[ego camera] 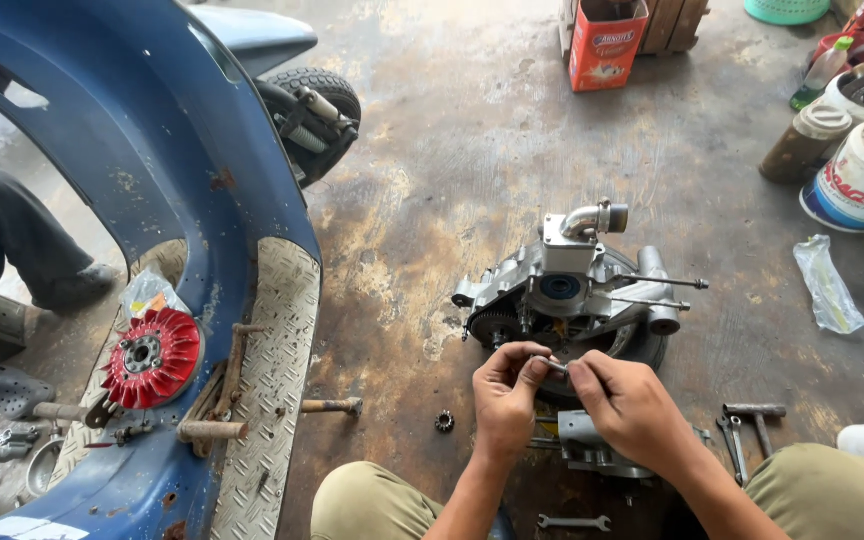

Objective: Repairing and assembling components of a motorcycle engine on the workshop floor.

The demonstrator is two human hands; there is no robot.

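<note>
Evidently fine finger-work on a small metal piece — slim, silvery, too small to tell whether pin, bolt or bit. Held up between both hands, just in front of the engine block on the stained floor and above a grey casting lying between the knees.

Left hand: fingers curled in, thumb and forefinger pinched shut on the near end of the piece. Right hand: likewise closed, fingertips nipping the other end, knuckles up. No gap showing in either pinch — both tight on the same part, hands almost touching.

Judged as a handling or adjusting step, with the piece not yet seated anywhere. Calls for a steady pinch and small turns of the fingers rather than force; easy to drop, and hard to find again among the clutter.

Close by: a small toothed ring on the floor to the left, a spanner near the legs, two long studs jutting from the block.
</note>
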